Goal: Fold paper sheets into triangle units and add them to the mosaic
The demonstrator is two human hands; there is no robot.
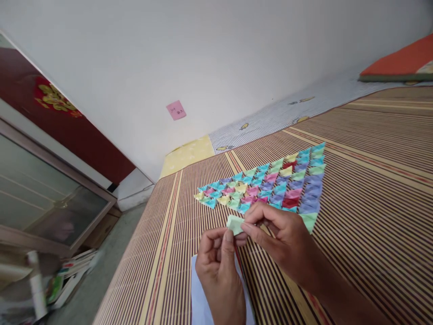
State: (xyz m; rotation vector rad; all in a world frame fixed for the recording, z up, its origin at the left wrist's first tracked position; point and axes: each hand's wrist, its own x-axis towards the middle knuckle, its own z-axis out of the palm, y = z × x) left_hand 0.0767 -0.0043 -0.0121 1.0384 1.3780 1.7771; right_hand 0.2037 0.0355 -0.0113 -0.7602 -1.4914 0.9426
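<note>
A small piece of pale green folded paper (pixel 234 223) is held up between my two hands, above the striped mat. My left hand (pixel 221 271) pinches its lower edge between thumb and fingers. At its right end, my right hand (pixel 277 230) grips the same paper with thumb and forefinger. Just beyond my hands lie rows of colourful folded paper pieces (pixel 270 178) in blue, green, yellow, pink, red and purple, set out in a roughly triangular pattern; my right hand covers part of the near edge. Under my left hand is a light blue-white sheet (pixel 199 293), partly hidden.
The striped mat (pixel 162 266) covers the bed-like surface, whose left edge drops to a grey floor (pixel 125 234). Patterned cloth (pixel 264 124) runs along the white wall, with an orange folded item (pixel 399 58) at far right. A glass-panelled cabinet (pixel 43 194) stands left.
</note>
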